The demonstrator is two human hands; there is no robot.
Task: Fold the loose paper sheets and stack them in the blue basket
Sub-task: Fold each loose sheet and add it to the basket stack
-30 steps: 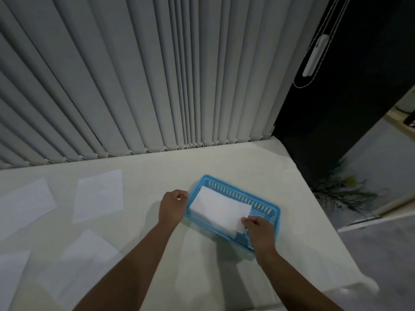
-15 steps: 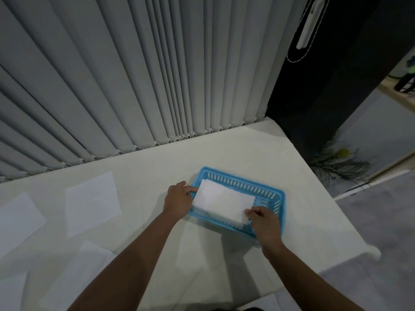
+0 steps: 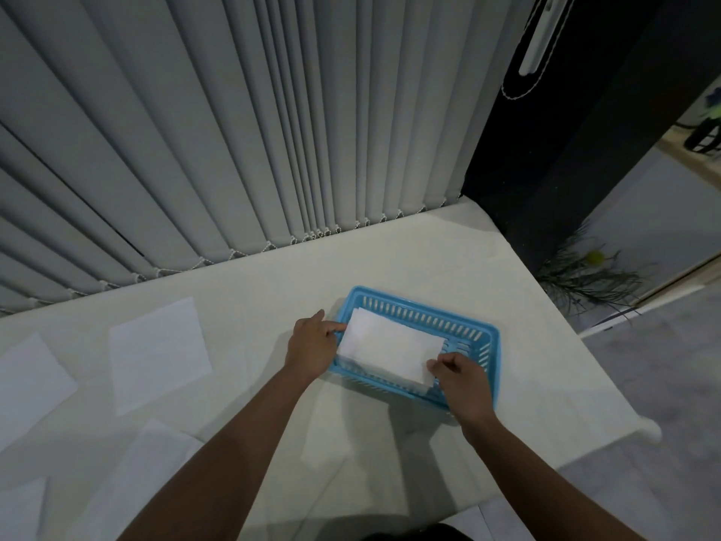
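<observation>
A blue slotted basket (image 3: 425, 311) sits on the white table, right of centre. Inside it lies a folded white paper (image 3: 390, 347) on top of other folded sheets. My left hand (image 3: 312, 345) rests at the basket's left end, fingertips touching the paper's left edge. My right hand (image 3: 460, 378) pinches the paper's near right corner over the basket's front rim. Several loose flat sheets lie to the left: one (image 3: 158, 353) nearest the basket, one (image 3: 29, 384) at the far left, one (image 3: 144, 470) by my left forearm.
Grey vertical blinds (image 3: 234, 130) hang along the table's back edge. The table's right edge and rounded corner (image 3: 647, 429) lie close to the basket, with floor and a plant (image 3: 585, 275) beyond. Bare tabletop (image 3: 390, 263) stretches behind the basket.
The folded paper has settled lower and flatter into the basket. My left hand's fingers have opened out onto the paper's left edge. The view has tilted down and shifted slightly.
</observation>
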